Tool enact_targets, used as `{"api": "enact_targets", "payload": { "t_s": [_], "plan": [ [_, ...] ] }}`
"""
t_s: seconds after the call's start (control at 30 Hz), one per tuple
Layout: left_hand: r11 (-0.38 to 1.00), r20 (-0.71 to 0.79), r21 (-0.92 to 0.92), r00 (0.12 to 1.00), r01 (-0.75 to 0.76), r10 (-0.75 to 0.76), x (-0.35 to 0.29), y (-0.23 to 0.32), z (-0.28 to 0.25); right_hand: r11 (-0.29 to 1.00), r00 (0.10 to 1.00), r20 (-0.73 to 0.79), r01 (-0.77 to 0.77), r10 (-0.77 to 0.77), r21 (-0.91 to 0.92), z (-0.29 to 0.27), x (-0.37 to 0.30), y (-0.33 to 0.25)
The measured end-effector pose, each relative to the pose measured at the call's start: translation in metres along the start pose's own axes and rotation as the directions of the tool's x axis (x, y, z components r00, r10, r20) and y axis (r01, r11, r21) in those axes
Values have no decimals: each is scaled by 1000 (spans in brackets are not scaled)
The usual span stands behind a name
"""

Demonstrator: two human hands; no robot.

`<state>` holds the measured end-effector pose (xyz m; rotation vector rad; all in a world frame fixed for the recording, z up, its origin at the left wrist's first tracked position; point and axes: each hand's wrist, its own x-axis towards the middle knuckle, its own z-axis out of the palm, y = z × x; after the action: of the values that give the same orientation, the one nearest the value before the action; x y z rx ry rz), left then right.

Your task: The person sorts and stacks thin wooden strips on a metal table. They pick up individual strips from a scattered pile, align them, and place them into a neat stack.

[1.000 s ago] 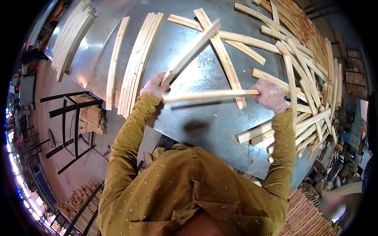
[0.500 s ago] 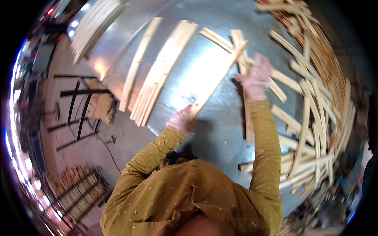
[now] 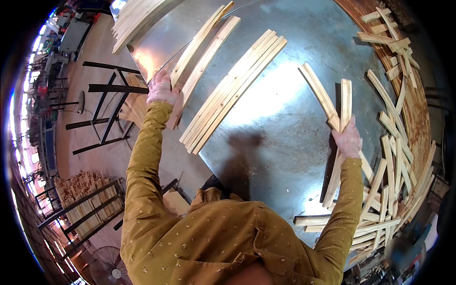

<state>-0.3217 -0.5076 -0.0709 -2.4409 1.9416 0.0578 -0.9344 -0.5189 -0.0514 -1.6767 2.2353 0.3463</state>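
Observation:
My left hand (image 3: 162, 89), in a pale glove, is closed at the near end of a long wooden strip (image 3: 197, 45) at the table's left side. Beside that strip lies another single strip (image 3: 209, 61), and to its right a row of several strips (image 3: 232, 92) laid side by side. At the right, my gloved right hand (image 3: 348, 138) grips an upright-lying wooden strip (image 3: 346, 102). This strip crosses a slanting strip (image 3: 318, 92); the fingers partly hide the crossing.
The metal table (image 3: 270, 171) reflects a bright light. A jumbled pile of strips (image 3: 394, 175) covers its right side, against a brown wooden edge (image 3: 420, 114). A stack of boards (image 3: 137, 21) stands far left. Black metal frames (image 3: 107, 104), a loaded rack (image 3: 85, 204) and a fan (image 3: 111, 266) are on the left.
My left hand has swung left and away from me, carrying its strip beside the others. My right hand has shifted onto a strip among those at the right. The view has turned somewhat.

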Motion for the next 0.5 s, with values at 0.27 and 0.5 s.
{"api": "enact_targets", "payload": {
  "t_s": [0.27,0.5],
  "plan": [
    [990,338,53,930,134,-144,-14,43,3,972,958,-285,105,-42,211,4,-37,39],
    [991,341,87,931,103,-126,-18,51,-4,405,944,-326,279,51,871,-166,-57,43]
  ]
}}
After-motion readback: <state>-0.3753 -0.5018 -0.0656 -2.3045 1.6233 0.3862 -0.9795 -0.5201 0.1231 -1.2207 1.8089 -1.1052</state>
